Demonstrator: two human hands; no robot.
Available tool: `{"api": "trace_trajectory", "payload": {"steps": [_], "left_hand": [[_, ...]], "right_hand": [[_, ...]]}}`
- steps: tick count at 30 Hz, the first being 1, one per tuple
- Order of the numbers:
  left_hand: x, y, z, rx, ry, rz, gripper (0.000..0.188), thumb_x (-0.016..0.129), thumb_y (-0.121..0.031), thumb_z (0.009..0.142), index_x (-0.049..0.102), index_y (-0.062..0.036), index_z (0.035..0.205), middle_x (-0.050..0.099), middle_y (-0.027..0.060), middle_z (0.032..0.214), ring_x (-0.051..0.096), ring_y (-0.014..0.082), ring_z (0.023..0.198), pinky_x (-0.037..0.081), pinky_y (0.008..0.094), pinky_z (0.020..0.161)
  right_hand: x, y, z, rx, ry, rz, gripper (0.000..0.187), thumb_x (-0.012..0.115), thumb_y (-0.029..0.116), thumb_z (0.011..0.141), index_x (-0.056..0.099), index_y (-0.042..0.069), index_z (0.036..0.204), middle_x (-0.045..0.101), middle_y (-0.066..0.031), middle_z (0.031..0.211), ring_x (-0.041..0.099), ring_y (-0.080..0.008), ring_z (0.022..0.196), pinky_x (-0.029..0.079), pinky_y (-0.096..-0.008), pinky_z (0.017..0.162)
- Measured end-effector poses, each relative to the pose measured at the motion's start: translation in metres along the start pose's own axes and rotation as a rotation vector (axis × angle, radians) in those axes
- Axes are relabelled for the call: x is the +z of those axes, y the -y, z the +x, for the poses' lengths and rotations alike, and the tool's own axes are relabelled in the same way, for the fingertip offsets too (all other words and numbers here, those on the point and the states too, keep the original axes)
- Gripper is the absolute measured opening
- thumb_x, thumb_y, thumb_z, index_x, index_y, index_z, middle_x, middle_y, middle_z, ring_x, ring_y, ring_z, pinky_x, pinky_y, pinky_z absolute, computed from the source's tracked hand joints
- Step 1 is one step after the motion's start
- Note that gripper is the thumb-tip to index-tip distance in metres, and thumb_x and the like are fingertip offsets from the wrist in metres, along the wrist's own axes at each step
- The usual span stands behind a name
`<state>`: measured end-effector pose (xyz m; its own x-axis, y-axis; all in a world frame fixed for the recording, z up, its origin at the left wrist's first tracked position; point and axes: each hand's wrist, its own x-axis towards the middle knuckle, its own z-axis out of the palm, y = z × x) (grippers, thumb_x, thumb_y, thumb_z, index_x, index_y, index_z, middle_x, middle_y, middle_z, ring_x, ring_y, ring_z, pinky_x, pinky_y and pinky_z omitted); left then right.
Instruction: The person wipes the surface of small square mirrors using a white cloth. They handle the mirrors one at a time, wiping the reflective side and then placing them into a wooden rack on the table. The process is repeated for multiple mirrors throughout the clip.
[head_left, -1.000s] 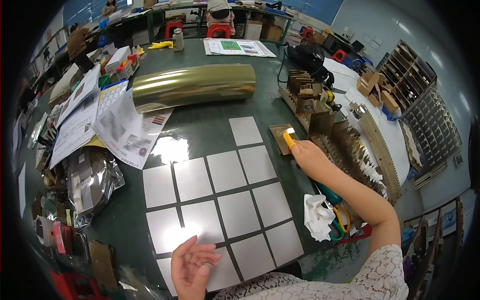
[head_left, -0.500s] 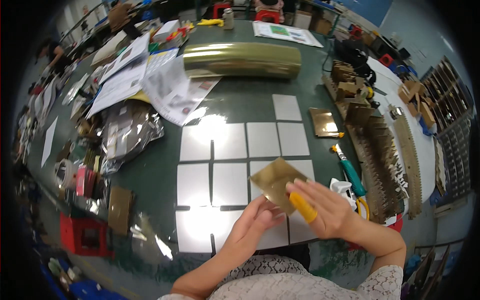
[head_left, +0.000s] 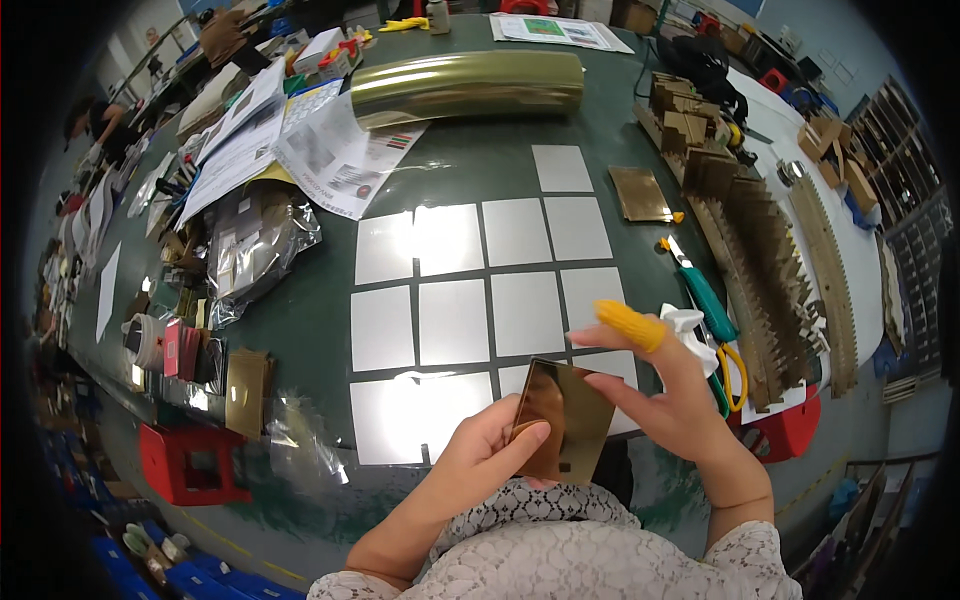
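- Gold roll [head_left: 468, 88] lay across far end of green counter [head_left: 300, 330]; printed sheets [head_left: 300, 150] w/ coloured patches to its left, clear bags [head_left: 255, 245] nearer the edge.
- White squares [head_left: 520, 312] in a grid mid-counter; small gold stack [head_left: 640, 193] just right of them.
- Left rim clutter too warped to make out.
- Left hand [head_left: 480, 465]: grip closed on gold plate [head_left: 560, 420], thumb on its face, held above near counter edge.
- Right hand [head_left: 672, 400]: fingers spread, not clenched, tips at plate's right edge; yellow cot [head_left: 630, 324] on raised finger.
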<state>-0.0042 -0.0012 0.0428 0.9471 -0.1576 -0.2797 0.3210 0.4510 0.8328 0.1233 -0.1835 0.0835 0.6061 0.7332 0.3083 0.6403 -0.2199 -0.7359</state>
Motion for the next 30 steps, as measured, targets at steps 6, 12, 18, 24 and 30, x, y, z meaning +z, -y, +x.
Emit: {"api": "trace_trajectory", "payload": {"steps": [6,12,18,24,30], "left_hand": [[0.002,0.0,-0.002,-0.04,0.035,0.095,0.021,0.05,-0.016,0.101,0.052,0.0014,0.112,0.064,0.005,0.08,0.062,0.0081,0.061,0.051,0.02,0.053],[0.004,-0.001,-0.005,-0.069,0.015,0.102,0.021,0.05,-0.017,0.1,0.053,0.0,0.113,0.064,0.0039,0.08,0.06,0.0065,0.059,0.048,0.0191,0.05],[0.004,-0.002,-0.004,-0.076,0.022,0.064,0.023,0.053,-0.016,0.099,0.053,-0.0003,0.115,0.063,0.0032,0.08,0.059,0.006,0.057,0.046,0.0186,0.049],[0.001,0.005,-0.003,-0.048,-0.004,0.065,0.023,0.056,-0.013,0.097,0.052,0.0003,0.116,0.064,0.0037,0.08,0.059,0.0062,0.057,0.047,0.0182,0.05],[-0.007,0.001,-0.002,0.044,-0.086,0.009,0.025,0.056,-0.013,0.097,0.052,0.002,0.117,0.063,0.0037,0.081,0.06,0.0076,0.057,0.049,0.0194,0.049]], "right_hand": [[0.007,0.0,0.004,-0.032,0.09,-0.043,0.049,0.07,0.005,0.084,0.052,0.004,0.13,0.068,-0.0029,0.115,0.058,-0.0219,0.103,0.04,-0.0343,0.094],[0.013,-0.005,0.003,-0.105,0.081,-0.069,0.043,0.071,0.006,0.082,0.058,0.007,0.124,0.068,-0.0022,0.11,0.058,-0.023,0.096,0.041,-0.0336,0.087],[0.02,-0.008,0.004,-0.236,-0.001,-0.13,0.03,0.073,0.004,0.08,0.065,0.006,0.109,0.065,-0.0059,0.098,0.058,-0.0245,0.089,0.044,-0.0349,0.078],[0.032,-0.008,0.006,-0.239,-0.065,-0.097,0.023,0.074,0.003,0.078,0.066,0.006,0.1,0.064,-0.0057,0.094,0.058,-0.025,0.088,0.045,-0.0334,0.075],[0.038,0.005,-0.01,-0.334,-0.12,-0.189,0.028,0.075,0.0,0.075,0.065,0.004,0.101,0.065,-0.0038,0.093,0.055,-0.0237,0.085,0.044,-0.0317,0.075]]}}
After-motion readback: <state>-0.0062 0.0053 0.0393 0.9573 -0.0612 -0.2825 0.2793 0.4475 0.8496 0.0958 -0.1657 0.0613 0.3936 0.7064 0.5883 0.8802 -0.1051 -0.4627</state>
